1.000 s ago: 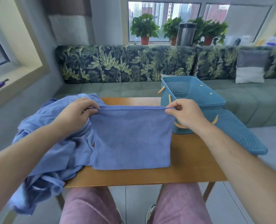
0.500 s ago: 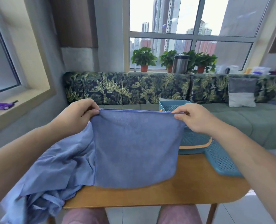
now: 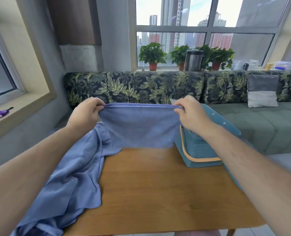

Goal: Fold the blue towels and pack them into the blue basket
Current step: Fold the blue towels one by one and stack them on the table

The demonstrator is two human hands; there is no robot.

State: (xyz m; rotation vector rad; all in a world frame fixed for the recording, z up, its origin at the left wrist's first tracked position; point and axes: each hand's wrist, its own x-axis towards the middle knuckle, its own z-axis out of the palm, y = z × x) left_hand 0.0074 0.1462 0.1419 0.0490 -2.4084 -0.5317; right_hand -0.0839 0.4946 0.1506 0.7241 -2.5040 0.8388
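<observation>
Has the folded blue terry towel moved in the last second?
Yes. The folded blue towel has risen off the wooden table and away from the person; its lower edge now hangs at the table's far edge.

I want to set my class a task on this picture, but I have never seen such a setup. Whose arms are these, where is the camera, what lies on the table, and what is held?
There is no machine here: a person works with bare hands. The one camera sits on the person's head and looks forward and down, so both arms reach in from the bottom of the picture.

The left hand and the right hand each pinch a top corner of a blue towel. This grip holds it up so that it hangs over the far side of the table.

On the table's left, a heap of blue cloth spills over the edge. On its right stands a blue basket, partly hidden by the right arm. A sofa and a window sill with plants are behind.
</observation>
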